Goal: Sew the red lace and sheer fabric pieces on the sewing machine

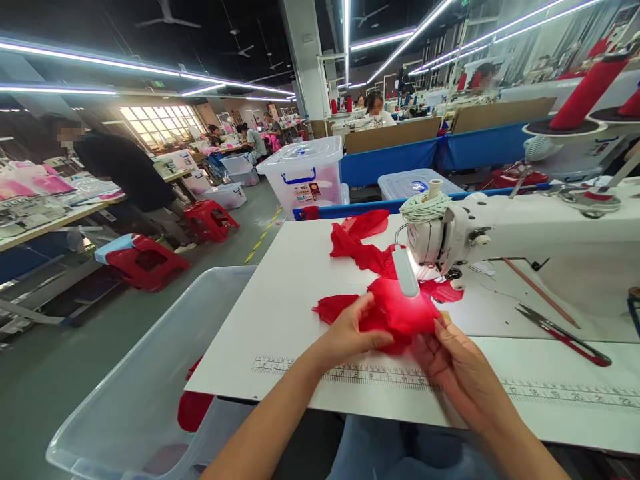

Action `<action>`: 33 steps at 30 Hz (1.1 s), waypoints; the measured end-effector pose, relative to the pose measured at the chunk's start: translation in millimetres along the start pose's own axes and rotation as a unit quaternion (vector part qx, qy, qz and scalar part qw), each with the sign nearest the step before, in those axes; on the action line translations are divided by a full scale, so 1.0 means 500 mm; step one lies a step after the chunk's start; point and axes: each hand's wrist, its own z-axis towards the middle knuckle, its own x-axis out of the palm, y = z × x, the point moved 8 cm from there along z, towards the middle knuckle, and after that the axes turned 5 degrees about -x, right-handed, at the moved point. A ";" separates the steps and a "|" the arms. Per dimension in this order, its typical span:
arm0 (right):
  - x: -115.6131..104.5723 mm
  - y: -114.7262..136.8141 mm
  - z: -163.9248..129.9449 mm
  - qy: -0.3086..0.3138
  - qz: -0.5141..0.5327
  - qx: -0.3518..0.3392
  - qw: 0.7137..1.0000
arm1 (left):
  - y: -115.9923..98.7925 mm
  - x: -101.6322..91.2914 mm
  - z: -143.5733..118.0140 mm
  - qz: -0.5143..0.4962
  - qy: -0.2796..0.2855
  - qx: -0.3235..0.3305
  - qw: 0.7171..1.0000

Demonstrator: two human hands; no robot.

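Thin red fabric (400, 313) lies bunched on the white sewing table below the head of the sewing machine (430, 237). My right hand (463, 370) pinches the fabric's right edge between thumb and fingers; its lower fingers are blurred. At the left side, my left hand (350, 333) rests against the cloth with thumb and index finger apart, its other fingers hidden. A grey-white lamp bar (406, 272) shines down on the fabric. Behind it, more red fabric (360, 243) trails towards the table's far edge. The needle area is hard to make out.
Thread snips (565, 337) lie to the right, near a brown stick (540, 293). A printed ruler (370, 375) runs along the table's front. At left stands a clear plastic tub (125, 373) holding red cloth. Red thread cones (590, 93) stand above the machine. Co-workers sit and stand farther off.
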 end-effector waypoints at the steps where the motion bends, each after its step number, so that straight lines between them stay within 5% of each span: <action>1: -0.001 0.000 0.002 -0.001 -0.003 -0.002 1.000 | 0.002 0.000 -0.008 0.111 0.003 0.009 0.994; 4: 0.010 0.000 0.001 0.036 -0.049 -0.006 0.998 | 0.021 -0.001 -0.030 0.268 -0.003 -0.012 0.963; 7: 0.016 -0.001 -0.008 0.074 -0.143 -0.034 0.986 | 0.045 0.006 -0.048 0.104 0.031 -0.108 0.988; 10: 0.004 0.005 -0.019 0.069 -0.276 -0.103 0.953 | 0.048 0.018 -0.063 -0.115 0.046 -0.178 0.976; 15: 0.014 -0.012 -0.044 0.139 -0.405 -0.160 0.889 | 0.021 0.035 -0.059 -0.233 0.063 -0.123 0.963; 20: 0.021 0.015 -0.061 0.074 -0.430 -0.272 0.858 | 0.010 0.036 -0.046 -0.276 0.013 -0.049 0.960; 26: 0.030 -0.018 -0.046 0.131 -0.360 -0.138 0.913 | -0.002 0.045 -0.056 -0.119 -0.034 -0.011 0.992; 29: 0.013 0.021 -0.038 0.075 -0.362 -0.161 0.915 | -0.026 0.010 -0.062 0.048 -0.103 0.026 0.993; 33: -0.032 0.039 -0.015 0.000 -0.256 -0.075 0.964 | -0.008 -0.005 -0.036 0.052 -0.048 -0.019 0.997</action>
